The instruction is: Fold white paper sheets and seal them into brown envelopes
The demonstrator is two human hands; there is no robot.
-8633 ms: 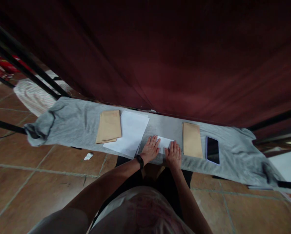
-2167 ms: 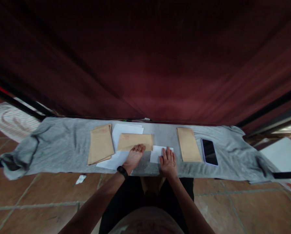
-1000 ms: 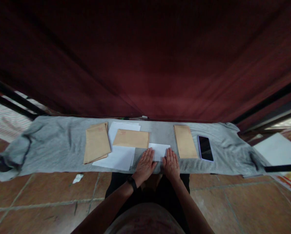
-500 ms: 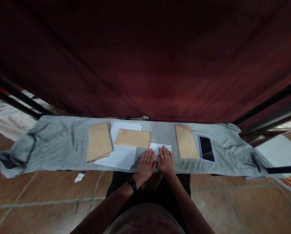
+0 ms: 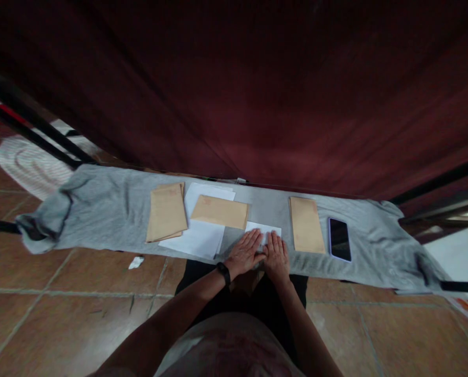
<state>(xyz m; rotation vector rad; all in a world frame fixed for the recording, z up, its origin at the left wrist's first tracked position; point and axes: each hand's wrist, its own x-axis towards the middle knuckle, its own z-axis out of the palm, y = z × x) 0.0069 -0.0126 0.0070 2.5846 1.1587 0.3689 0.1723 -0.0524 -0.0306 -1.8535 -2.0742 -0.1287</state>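
Note:
A small white folded paper [image 5: 263, 227] lies on the grey cloth in front of me, partly covered by my hands. My left hand [image 5: 245, 253] rests flat on its left part, fingers stretched out, with a black band on the wrist. Flat on the right part lies my right hand [image 5: 276, 257], its thumb close to the left thumb. Just beyond the left hand, a brown envelope [image 5: 220, 211] lies crosswise over white paper sheets [image 5: 197, 239]. A stack of brown envelopes [image 5: 166, 212] overlaps the sheets' left side. More brown envelopes [image 5: 307, 225] lie to the right of my right hand.
A phone [image 5: 340, 239] with a pale purple edge lies right of the envelopes. Grey cloth [image 5: 112, 209] covers the narrow bench. A dark red curtain [image 5: 257, 104] hangs behind it, with black metal bars [image 5: 442, 178] at the sides. A white scrap [image 5: 136, 262] lies on the tiled floor.
Over the earlier frames, a brown envelope came to lie crosswise on the white sheets, and my left hand went from it back to the folded paper. Lately both hands have drawn closer together there.

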